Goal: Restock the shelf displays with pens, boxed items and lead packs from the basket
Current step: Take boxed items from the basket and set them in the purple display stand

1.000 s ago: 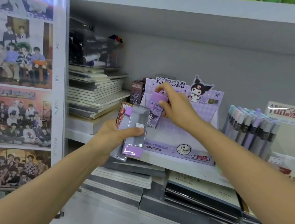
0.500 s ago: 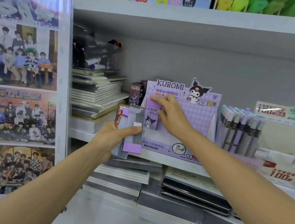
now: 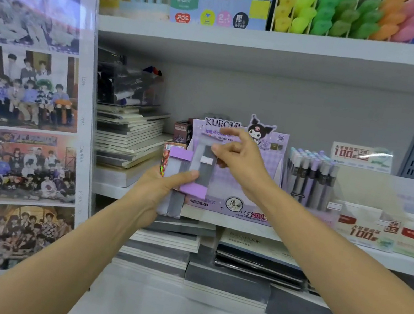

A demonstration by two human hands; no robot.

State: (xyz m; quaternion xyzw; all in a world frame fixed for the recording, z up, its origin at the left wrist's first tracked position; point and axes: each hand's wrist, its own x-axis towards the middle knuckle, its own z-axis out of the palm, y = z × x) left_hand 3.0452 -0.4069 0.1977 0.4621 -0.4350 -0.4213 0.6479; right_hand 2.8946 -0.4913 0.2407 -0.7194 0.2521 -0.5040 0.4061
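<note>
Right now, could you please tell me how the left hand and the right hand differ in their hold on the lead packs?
The left hand grips a stack of lead packs from below, thumb across the front; the right hand pinches only the front pack at its top. The left hand sits lower than the right hand. Both are bare, before the Kuromi display.

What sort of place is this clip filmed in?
Most likely a stationery shop aisle: white shelves carry a Kuromi display box, a row of pens beside it and stacked notebooks. The left hand grips lead packs; the right hand pinches the front pack.
</note>
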